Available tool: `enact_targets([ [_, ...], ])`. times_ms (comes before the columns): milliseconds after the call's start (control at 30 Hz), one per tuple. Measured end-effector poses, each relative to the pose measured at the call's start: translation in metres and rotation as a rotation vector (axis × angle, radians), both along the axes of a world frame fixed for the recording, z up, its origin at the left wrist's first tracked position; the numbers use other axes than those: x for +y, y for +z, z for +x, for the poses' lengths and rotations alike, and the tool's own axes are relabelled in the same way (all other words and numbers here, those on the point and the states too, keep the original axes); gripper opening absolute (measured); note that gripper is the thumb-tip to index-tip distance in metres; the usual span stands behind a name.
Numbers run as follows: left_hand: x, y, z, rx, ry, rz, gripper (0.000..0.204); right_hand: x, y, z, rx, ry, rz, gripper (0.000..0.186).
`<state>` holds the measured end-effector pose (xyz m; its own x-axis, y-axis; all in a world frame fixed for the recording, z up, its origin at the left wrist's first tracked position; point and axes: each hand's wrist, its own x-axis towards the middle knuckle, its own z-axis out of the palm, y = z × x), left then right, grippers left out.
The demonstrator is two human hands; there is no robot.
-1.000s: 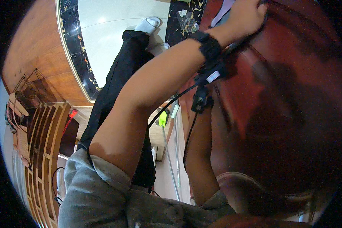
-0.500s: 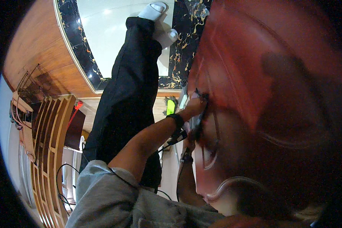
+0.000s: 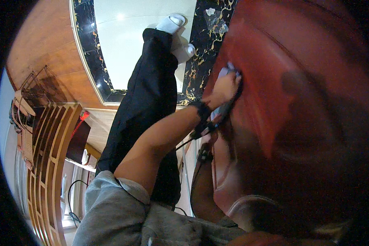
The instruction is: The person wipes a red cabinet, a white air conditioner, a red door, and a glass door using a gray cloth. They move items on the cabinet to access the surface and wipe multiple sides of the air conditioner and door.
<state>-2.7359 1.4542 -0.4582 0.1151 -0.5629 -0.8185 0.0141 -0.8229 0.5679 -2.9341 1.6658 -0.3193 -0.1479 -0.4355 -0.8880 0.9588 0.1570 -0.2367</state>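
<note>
A glossy dark-red panel [image 3: 262, 94] with raised curved lines fills the right side. Against its left part, my left hand [image 3: 227, 88] is closed round a flat, pale lavender thing [image 3: 223, 74] with a dark edge; its exact kind is unclear. This thing runs down past my left wrist, which wears a black band [image 3: 203, 111]. Lower down, my right hand [image 3: 210, 141] is close to the thing's lower end. My left arm and shadow hide most of its fingers, so its grip does not show. A dark band [image 3: 205, 153] circles the right wrist too.
Black marble edging with gold veins [image 3: 205, 45] borders a pale floor [image 3: 123, 45] at the top. My black-trousered leg [image 3: 147, 90] ends in white slippers [image 3: 170, 23]. A wooden slatted rack [image 3: 55, 156] stands at left, near brown bags [image 3: 25, 123]. Clear plastic [image 3: 218, 25] lies on the edging.
My left hand has moved up and slightly right along the red panel with the lavender thing. My right hand has followed a little upward. A bright green thing beside my wrist is now out of sight.
</note>
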Motion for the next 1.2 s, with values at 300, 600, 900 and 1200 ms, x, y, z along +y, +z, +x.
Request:
enact_targets([
  [300,-0.225,0.014,0.121,-0.295,0.380,-0.621,0.035,-0.157,-0.114,0.124,-0.340,-0.005,-0.135,0.048],
  [600,-0.184,-0.046,0.083,-0.321,0.292,-0.643,0.034,-0.216,-0.148,0.173,-0.516,-0.003,-0.197,0.048],
  [900,0.047,-0.085,-0.040,-0.204,-0.376,-0.311,0.023,-0.091,-0.111,0.093,-0.267,-0.073,-0.085,0.047],
  [1200,0.270,-0.044,-0.156,0.375,0.017,0.531,0.044,0.068,-0.038,0.001,-0.083,-0.156,-0.033,0.047],
])
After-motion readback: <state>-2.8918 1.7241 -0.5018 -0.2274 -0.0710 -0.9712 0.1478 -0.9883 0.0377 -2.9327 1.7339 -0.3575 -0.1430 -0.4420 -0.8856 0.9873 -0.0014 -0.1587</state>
